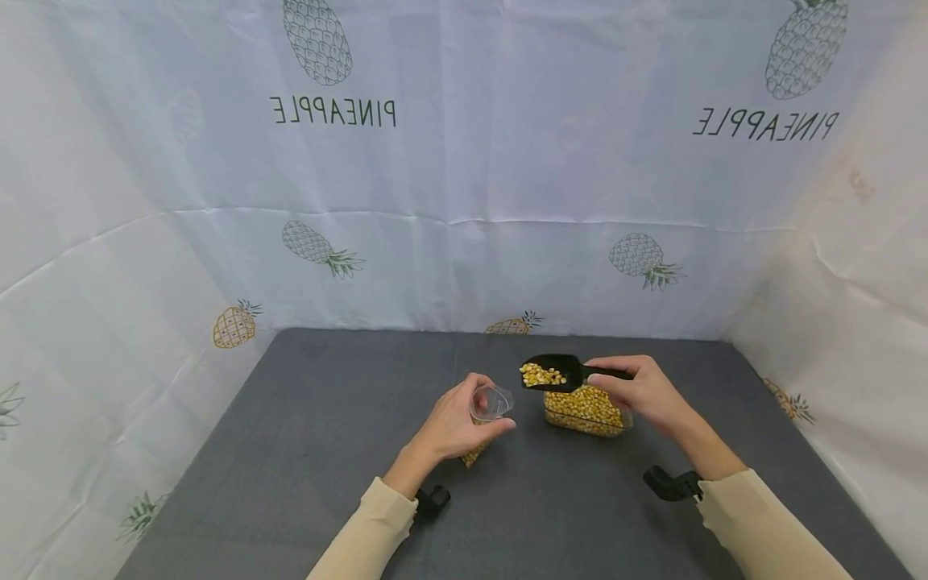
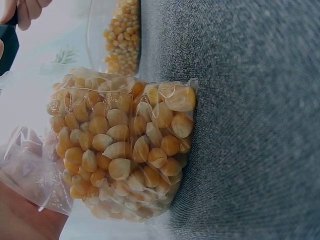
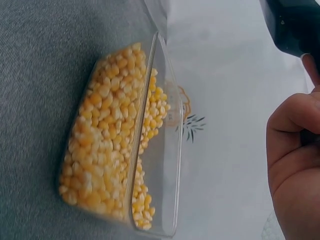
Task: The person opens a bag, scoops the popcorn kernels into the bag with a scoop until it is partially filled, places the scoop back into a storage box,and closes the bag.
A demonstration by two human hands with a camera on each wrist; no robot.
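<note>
My left hand (image 1: 458,420) holds a clear plastic bag (image 1: 492,402) around its spread mouth. Corn kernels fill the bag's lower part, and in the left wrist view the bag (image 2: 120,145) stands with its base on the table. Gripped by its handle in my right hand (image 1: 641,391) is a black scoop (image 1: 573,370) with corn kernels (image 1: 538,374) in its bowl. The scoop is level, to the right of the bag's mouth and apart from it. Beneath the scoop sits a clear rectangular container (image 3: 140,135) partly filled with corn kernels (image 3: 102,135).
The grey table (image 1: 290,451) extends around both hands. White curtains (image 1: 464,161) with pineapple prints and mirrored lettering hang behind it and along both sides. Each wrist carries a black camera mount (image 1: 670,483).
</note>
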